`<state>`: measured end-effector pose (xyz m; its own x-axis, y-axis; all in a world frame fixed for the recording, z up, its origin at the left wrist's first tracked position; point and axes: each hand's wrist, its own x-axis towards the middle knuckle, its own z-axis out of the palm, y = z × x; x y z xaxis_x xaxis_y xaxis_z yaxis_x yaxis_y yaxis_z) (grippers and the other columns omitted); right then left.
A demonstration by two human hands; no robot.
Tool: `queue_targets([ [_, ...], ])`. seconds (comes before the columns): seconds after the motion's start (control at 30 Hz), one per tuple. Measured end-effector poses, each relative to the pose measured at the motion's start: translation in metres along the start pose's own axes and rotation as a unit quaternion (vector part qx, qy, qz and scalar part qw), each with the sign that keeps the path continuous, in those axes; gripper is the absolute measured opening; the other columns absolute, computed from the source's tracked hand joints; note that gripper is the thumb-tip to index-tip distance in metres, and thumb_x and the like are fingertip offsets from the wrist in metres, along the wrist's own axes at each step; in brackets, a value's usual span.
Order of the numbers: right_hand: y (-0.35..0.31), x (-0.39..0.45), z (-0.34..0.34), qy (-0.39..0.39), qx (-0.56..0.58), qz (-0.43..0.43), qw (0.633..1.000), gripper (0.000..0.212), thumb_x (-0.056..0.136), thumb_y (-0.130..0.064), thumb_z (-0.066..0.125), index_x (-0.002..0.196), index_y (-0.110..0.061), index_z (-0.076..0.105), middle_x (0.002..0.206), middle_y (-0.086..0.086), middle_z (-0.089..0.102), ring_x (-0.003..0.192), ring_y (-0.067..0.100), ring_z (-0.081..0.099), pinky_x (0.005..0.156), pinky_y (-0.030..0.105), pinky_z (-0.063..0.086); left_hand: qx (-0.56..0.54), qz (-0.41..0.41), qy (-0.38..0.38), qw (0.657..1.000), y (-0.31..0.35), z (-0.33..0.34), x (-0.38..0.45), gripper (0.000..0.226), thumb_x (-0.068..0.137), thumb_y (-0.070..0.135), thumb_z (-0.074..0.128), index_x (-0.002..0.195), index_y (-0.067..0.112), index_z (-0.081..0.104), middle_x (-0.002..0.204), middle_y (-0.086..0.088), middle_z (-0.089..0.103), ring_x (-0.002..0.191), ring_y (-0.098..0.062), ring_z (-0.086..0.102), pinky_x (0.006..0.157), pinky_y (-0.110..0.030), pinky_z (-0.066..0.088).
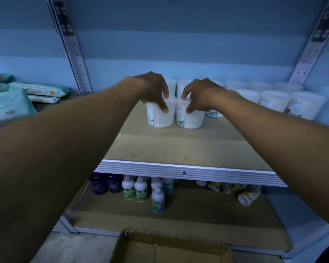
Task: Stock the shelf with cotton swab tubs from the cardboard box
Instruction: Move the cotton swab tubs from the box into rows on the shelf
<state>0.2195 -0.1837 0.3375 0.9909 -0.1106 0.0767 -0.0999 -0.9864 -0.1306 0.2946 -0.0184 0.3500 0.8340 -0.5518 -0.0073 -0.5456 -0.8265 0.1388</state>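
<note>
Two white cotton swab tubs stand side by side on the wooden shelf (179, 147). My left hand (153, 90) grips the left tub (160, 118) from above, fingers curled round its lid. My right hand (199, 95) grips the right tub (190, 119) the same way. Both tubs rest on the shelf board. More tubs (273, 99) stand in rows behind and to the right, along the back wall. The open cardboard box (171, 247) lies on the floor below; the part of its inside that shows holds nothing.
Packs of wipes (13, 99) lie stacked on the neighbouring shelf at left. On the lower shelf stand purple and white bottles (139, 188), with several cups tipped over (247, 196) at right. Metal uprights (72, 46) frame the bay.
</note>
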Motion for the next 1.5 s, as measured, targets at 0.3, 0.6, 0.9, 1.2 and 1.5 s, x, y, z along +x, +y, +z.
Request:
queue_targets([
  [0.3,0.011,0.038,0.007,0.030,0.000,-0.013,0.999,0.046,0.077,-0.028,0.085,0.120,-0.025,0.067,0.128,0.007,0.056,0.112,0.029,0.058,0.083,0.035,0.048,0.006,-0.002,0.010,1.000,-0.008,0.002,0.041,0.056,0.059,0.051,0.089,0.108,0.032,0.070,0.108,0.002,0.071,0.086,-0.027,0.072,0.083,-0.039,0.060],
  [0.6,0.016,0.058,0.013,0.054,-0.003,-0.011,0.998,0.045,0.079,-0.025,0.083,0.120,-0.024,0.066,0.130,0.007,0.056,0.115,0.030,0.058,0.081,0.034,0.045,0.009,-0.007,0.023,1.000,-0.012,0.006,0.067,0.051,0.056,0.053,0.089,0.101,0.037,0.069,0.107,0.002,0.070,0.085,-0.027,0.072,0.080,-0.039,0.060],
  [0.9,0.017,0.067,0.014,0.065,-0.011,-0.012,0.998,0.048,0.080,-0.024,0.083,0.125,-0.021,0.065,0.131,0.008,0.057,0.116,0.030,0.057,0.078,0.033,0.042,0.011,0.003,0.039,0.999,-0.014,0.010,0.075,0.053,0.059,0.055,0.087,0.106,0.036,0.070,0.109,0.002,0.070,0.088,-0.026,0.070,0.085,-0.041,0.058],
  [1.2,0.021,0.070,0.013,0.054,0.000,-0.012,0.998,0.048,0.080,-0.026,0.082,0.124,-0.023,0.064,0.131,0.007,0.056,0.119,0.030,0.055,0.079,0.034,0.041,0.000,0.009,0.031,0.999,-0.017,0.006,0.077,0.052,0.061,0.055,0.086,0.106,0.036,0.070,0.109,0.006,0.069,0.092,-0.024,0.070,0.086,-0.038,0.057],
  [1.5,0.021,0.067,0.011,0.051,0.004,-0.017,0.999,0.049,0.080,-0.025,0.083,0.124,-0.021,0.065,0.129,0.007,0.059,0.117,0.030,0.057,0.078,0.033,0.042,0.013,0.014,0.026,0.999,-0.013,0.004,0.072,0.054,0.066,0.051,0.085,0.114,0.030,0.070,0.115,0.003,0.068,0.099,-0.024,0.067,0.090,-0.039,0.056],
])
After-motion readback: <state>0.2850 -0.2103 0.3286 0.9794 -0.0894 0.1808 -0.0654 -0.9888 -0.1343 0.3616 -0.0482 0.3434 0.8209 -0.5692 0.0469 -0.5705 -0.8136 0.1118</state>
